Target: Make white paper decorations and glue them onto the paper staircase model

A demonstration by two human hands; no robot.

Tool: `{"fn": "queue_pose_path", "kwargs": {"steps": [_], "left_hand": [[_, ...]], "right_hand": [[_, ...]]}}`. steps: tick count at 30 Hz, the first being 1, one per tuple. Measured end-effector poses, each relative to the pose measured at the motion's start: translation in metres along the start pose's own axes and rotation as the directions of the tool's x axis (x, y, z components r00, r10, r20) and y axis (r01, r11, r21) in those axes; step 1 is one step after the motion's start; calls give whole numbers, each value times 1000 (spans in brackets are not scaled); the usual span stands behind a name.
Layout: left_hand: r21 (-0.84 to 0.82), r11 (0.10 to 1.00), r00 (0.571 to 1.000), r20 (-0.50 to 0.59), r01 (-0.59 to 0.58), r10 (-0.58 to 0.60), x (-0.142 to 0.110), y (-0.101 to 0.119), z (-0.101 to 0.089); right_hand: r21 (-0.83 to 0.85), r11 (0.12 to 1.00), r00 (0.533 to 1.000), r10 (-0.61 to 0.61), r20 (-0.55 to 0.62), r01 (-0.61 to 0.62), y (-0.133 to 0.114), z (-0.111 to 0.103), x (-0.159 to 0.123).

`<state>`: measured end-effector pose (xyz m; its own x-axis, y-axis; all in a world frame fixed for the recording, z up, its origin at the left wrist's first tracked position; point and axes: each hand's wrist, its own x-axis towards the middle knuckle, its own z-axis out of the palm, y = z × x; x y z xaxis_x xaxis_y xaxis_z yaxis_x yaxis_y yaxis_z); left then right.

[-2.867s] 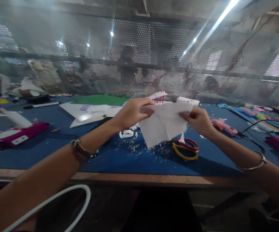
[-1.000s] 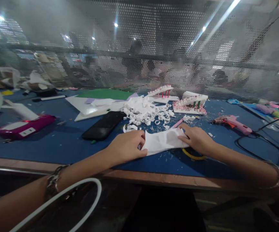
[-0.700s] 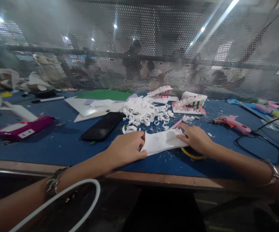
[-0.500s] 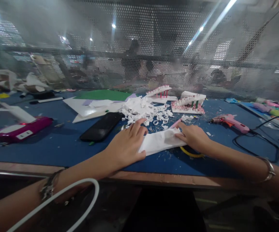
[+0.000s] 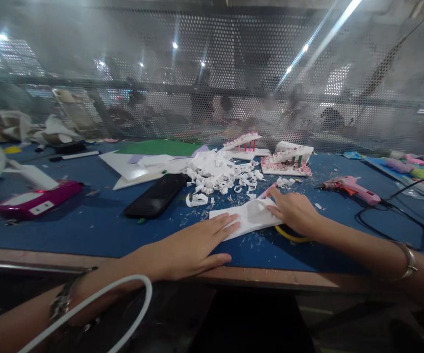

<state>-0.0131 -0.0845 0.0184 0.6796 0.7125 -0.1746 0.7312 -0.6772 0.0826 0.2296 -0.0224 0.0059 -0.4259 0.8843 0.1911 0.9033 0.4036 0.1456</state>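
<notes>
A strip of folded white paper (image 5: 250,215) lies on the blue tabletop in front of me. My left hand (image 5: 200,245) rests flat over its left end, fingers stretched out and thumb apart. At the right end, my right hand (image 5: 294,211) has its thumb and forefinger closed on the paper. A thin pink stick (image 5: 268,190) pokes out beyond the right forefinger; whether that hand touches it I cannot tell. Beneath the right hand shows part of a yellow ring (image 5: 290,236). Just behind the paper is a heap of torn white scraps (image 5: 217,169).
A black phone (image 5: 156,196) lies left of the scraps, near a purple power strip (image 5: 38,201). Two small white models (image 5: 287,166) with coloured posts stand at the back. To the right are a pink glue gun (image 5: 355,187) and its black cable. A perforated metal screen (image 5: 234,73) rises behind.
My left hand has slid down toward the table edge, its curled fingers now straightened flat on the paper. A curled white scrap now shows left of the heap. My right hand stays at the paper's right end.
</notes>
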Motion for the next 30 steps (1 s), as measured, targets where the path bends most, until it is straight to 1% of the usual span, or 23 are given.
{"fn": "queue_pose_path", "kwargs": {"steps": [3, 5, 7, 9, 11, 13, 17, 20, 22, 24, 26, 28, 30], "left_hand": [[58, 998, 996, -86, 10, -5, 5, 1, 0], [79, 996, 990, -141, 36, -25, 14, 0, -3], [72, 994, 974, -218, 87, -70, 28, -3, -6], [68, 991, 972, -215, 112, -95, 43, -8, -10], [70, 989, 978, -174, 127, -113, 58, -16, -14], [47, 994, 985, -145, 103, -95, 71, -23, -16], [-105, 994, 973, -226, 29, -53, 90, -33, -16], [-171, 985, 965, -262, -32, -14, 101, -32, -13], [-196, 979, 954, -299, -54, -7, 106, -28, -13], [-216, 975, 932, -361, -54, -29, 109, -23, -14], [-236, 970, 904, -424, -59, -48, 110, -20, -18], [-295, 950, 882, -469, -100, -52, 108, -17, -22], [-374, 913, 865, -500, -165, -49, 105, -15, -28]], "right_hand": [[32, 999, 1000, 2, -10, -2, 2, 0, 2], [73, 997, 1000, 0, -16, 1, 5, 2, 4], [123, 992, 1000, -8, -24, 11, 8, 4, 6], [174, 985, 999, -16, -33, 22, 11, 6, 7], [225, 974, 999, -24, -43, 33, 13, 7, 7], [285, 957, 998, -46, -48, 58, 15, 8, 6], [422, 900, 994, -104, -40, 111, 18, 9, 4], [497, 858, 991, -119, -53, 130, 18, 10, 2], [529, 837, 990, -120, -71, 139, 18, 11, 1], [561, 817, 992, -101, -81, 129, 18, 12, 0], [599, 795, 995, -52, -90, 96, 19, 12, 0], [639, 767, 994, 11, -112, 63, 21, 9, -1], [679, 733, 987, 73, -144, 45, 22, 4, -1]]}}
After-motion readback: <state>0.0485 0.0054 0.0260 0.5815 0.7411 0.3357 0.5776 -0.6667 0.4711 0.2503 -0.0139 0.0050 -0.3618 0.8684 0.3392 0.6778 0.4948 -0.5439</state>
